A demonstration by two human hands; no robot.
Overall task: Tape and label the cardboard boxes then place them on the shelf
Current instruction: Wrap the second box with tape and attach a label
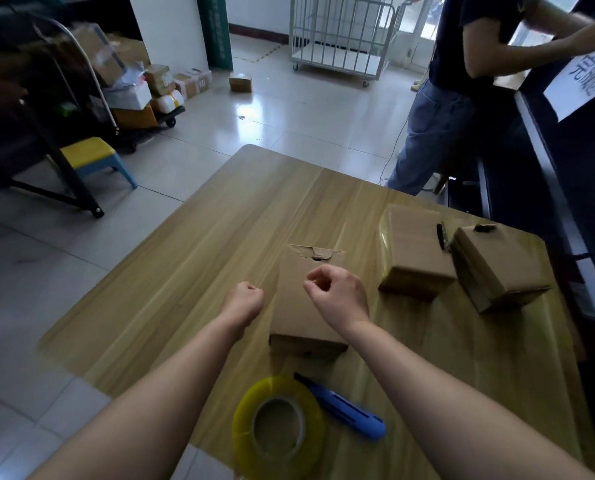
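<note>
A flat cardboard box (299,317) lies in the middle of the wooden table (192,258); its far edge is torn. My left hand (243,301) is a closed fist just left of the box. My right hand (339,296) hovers over the box top with fingers curled, and nothing shows in them. Two more cardboard boxes (415,251) (497,268) stand to the right, the first wrapped in clear tape along its left side. A roll of yellowish clear tape (278,424) and a blue utility knife (344,407) lie near the table's front edge.
A black marker (443,235) lies between the two right boxes. A dark shelf with a white paper sign (587,77) runs along the right. Another person (455,81) stands beside it. A yellow stool (92,157), a loaded cart (140,98) and a white cage trolley (341,32) stand on the floor.
</note>
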